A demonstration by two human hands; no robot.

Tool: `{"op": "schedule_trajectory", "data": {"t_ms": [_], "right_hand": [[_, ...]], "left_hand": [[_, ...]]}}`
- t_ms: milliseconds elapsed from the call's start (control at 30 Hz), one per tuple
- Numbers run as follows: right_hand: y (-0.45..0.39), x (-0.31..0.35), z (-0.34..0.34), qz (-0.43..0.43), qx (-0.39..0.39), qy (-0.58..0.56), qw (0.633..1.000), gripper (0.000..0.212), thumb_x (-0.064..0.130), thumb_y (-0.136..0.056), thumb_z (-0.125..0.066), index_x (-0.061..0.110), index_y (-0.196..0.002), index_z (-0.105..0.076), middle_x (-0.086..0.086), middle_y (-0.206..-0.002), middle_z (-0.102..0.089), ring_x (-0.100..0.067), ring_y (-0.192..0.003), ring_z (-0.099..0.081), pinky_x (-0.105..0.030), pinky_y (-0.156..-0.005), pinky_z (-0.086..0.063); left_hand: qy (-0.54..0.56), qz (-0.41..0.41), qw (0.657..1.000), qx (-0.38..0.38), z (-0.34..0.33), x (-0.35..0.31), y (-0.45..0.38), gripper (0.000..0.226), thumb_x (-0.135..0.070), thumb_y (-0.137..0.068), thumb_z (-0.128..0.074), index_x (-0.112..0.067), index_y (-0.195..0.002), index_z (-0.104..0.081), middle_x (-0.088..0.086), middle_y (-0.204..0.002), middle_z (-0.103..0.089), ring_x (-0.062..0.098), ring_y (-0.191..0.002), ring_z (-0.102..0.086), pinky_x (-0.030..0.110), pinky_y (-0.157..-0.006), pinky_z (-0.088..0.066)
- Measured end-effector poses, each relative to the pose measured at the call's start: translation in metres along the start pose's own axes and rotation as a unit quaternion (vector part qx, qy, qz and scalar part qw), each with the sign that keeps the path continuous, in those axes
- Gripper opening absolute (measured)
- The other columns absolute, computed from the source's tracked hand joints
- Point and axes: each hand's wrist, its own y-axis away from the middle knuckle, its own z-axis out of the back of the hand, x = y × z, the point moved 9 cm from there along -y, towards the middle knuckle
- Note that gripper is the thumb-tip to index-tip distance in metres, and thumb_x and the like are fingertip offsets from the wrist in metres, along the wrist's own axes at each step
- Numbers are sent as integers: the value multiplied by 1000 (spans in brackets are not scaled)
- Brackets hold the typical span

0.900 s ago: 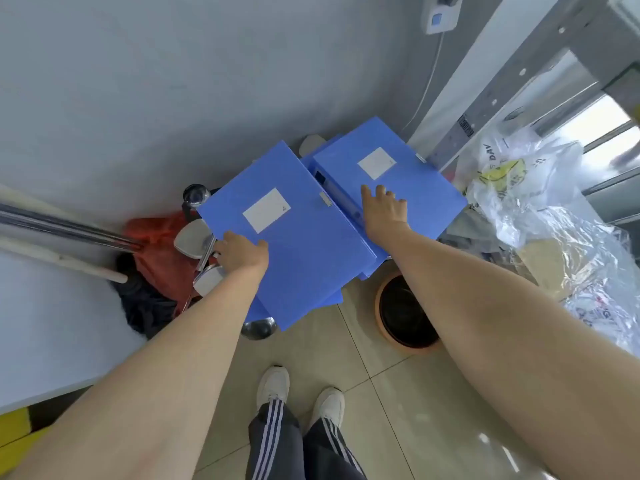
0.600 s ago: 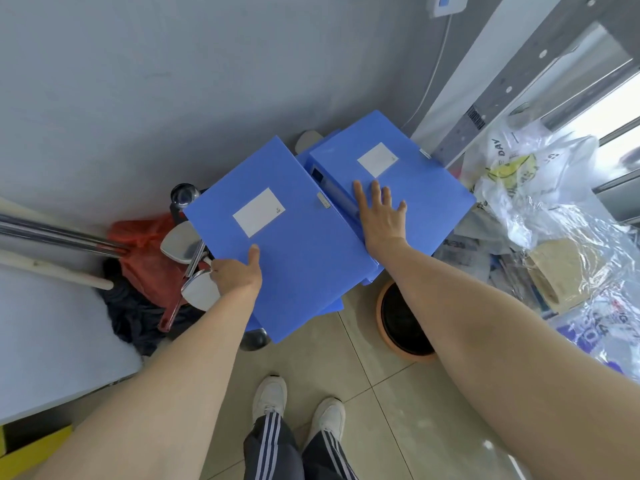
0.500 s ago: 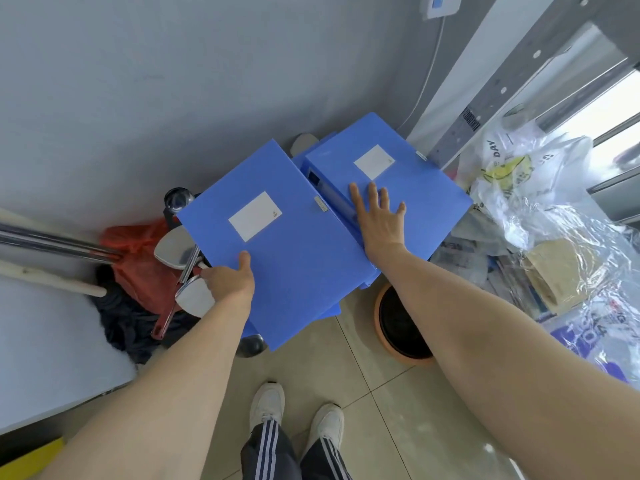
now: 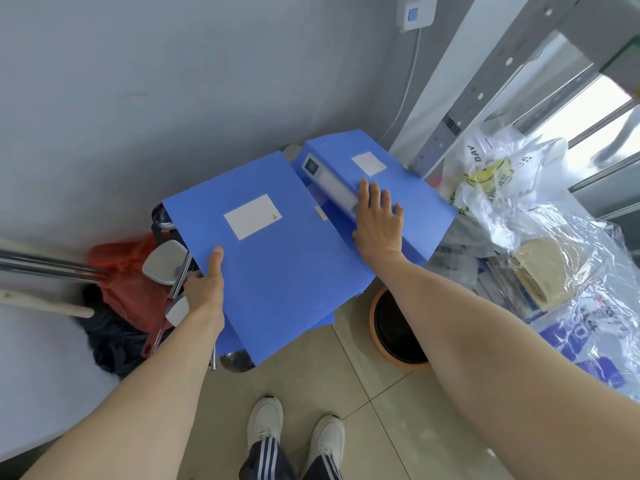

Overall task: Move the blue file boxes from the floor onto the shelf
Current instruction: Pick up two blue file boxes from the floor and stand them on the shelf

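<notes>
Two hands (image 4: 204, 289) on blue file boxes (image 4: 277, 258)

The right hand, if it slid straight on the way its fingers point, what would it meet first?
Probably the white label on the blue file box under the right hand; beyond that, the box's far edge and the wall.

"DAY" on clear plastic bag (image 4: 491, 168)

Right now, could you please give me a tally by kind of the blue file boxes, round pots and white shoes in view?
Blue file boxes: at least 3, namely the left box, the right box and part of another under the left one
Orange-rimmed round pots: 1
White shoes: 2, left and right
Total: 6
</notes>
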Motion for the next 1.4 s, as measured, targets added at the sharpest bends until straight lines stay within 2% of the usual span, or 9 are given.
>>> {"op": "schedule_trajectory", "data": {"t_ms": [67,233,367,600,833,967,1133,1300,1400], "right_hand": [[-7,-8,16,-14,-4,-35,999,84,13,-75,-75,9,-146,-29,-9,-134,-48,-30,-115,-53,-41,-84,-49],[-10,-22,56,-38,-6,-74,997,67,8,-82,-67,9,-141,-36,-10,-123,-55,-29,-104,-59,-35,-71,-43],[3,-31,102,-46,-37,-99,993,63,8,-82,-66,10,-139,-40,-9,-120,-56,-30,-100,-61,-34,-65,-38],[42,-65,200,-113,-112,-246,956,62,14,-85,-66,12,-141,-39,-7,-127,-54,-31,-103,-61,-34,-63,-36],[102,-101,289,-197,-193,-401,873,69,24,-87,-69,21,-144,-31,1,-137,-49,-25,-113,-58,-31,-69,-36],[143,-126,331,-213,-258,-446,831,71,28,-87,-70,24,-144,-29,4,-139,-48,-22,-103,-61,-33,-64,-41],[196,-171,373,-227,-344,-513,753,73,30,-85,-74,27,-143,-28,5,-135,-50,-12,-101,-56,-38,-68,-52],[239,-231,393,-245,-427,-561,666,75,25,-84,-79,35,-140,-30,13,-131,-48,-5,-110,-52,-11,-74,-39],[244,-263,390,-269,-445,-570,636,73,29,-85,-78,34,-141,-30,6,-133,-56,-20,-111,-62,-35,-81,-55]], "left_hand": [[-5,-17,1000,18,-7,-8,6,57,-52,-86,-64,-8,-122,-56,3,-114,-67,24,-94,-65,37,-78,-53],[-34,-77,996,20,-21,-41,36,59,-45,-85,-65,0,-122,-56,9,-111,-68,25,-86,-65,27,-57,-44],[-111,-142,984,4,-28,-87,81,42,-39,-83,-64,-6,-103,-47,4,-87,-59,29,-80,-62,35,-65,-45],[-124,-247,960,-44,-26,-172,182,51,-39,-83,-63,0,-114,-48,7,-98,-60,29,-81,-57,34,-68,-39],[-97,-338,936,-18,-33,-234,296,48,-34,-83,-62,-7,-115,-39,5,-100,-61,30,-78,-59,32,-58,-39],[-54,-408,911,18,-30,-262,357,50,-27,-78,-64,-9,-118,-39,5,-103,-61,28,-83,-62,37,-68,-51],[-12,-469,880,76,-35,-285,426,40,-15,-81,-68,-9,-112,-44,5,-101,-60,21,-80,-59,19,-60,-46],[2,-511,850,126,-77,-293,486,35,-8,-80,-70,-8,-102,-43,1,-89,-51,11,-70,-52,8,-53,-43],[5,-520,837,169,-122,-290,509,41,-13,-77,-72,-4,-106,-45,-1,-87,-49,12,-70,-52,9,-58,-43]]}}
